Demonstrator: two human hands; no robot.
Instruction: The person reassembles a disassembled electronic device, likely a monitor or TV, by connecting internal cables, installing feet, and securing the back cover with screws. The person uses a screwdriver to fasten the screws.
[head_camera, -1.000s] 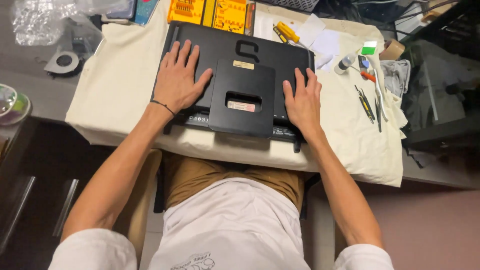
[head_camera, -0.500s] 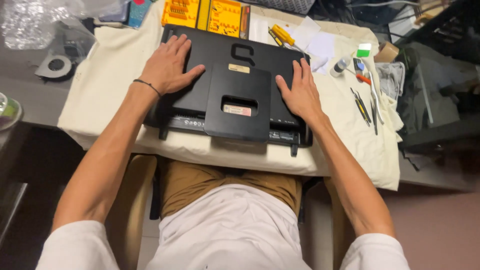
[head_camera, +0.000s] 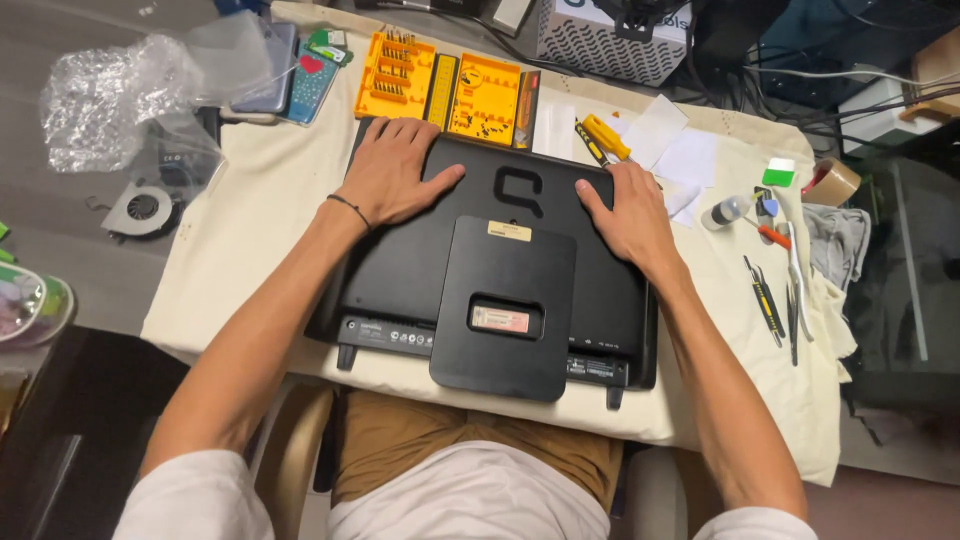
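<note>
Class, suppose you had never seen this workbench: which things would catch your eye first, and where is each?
First, the big black all-in-one computer lying face down mid-table on a cream cloth, with the left hand and right hand pressed flat on its far corners. Next, the bright orange screwdriver bit set just beyond it. Crumpled bubble wrap lies far left, and small hand tools to the right.

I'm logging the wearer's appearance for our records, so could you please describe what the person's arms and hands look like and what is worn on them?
Both forearms are bare. The left hand has a thin dark band around its wrist. The right hand wears nothing visible: no ring, watch or glove. Short white sleeves cover the upper arms at the bottom edge of the head view. The fingers are uncovered.
</note>
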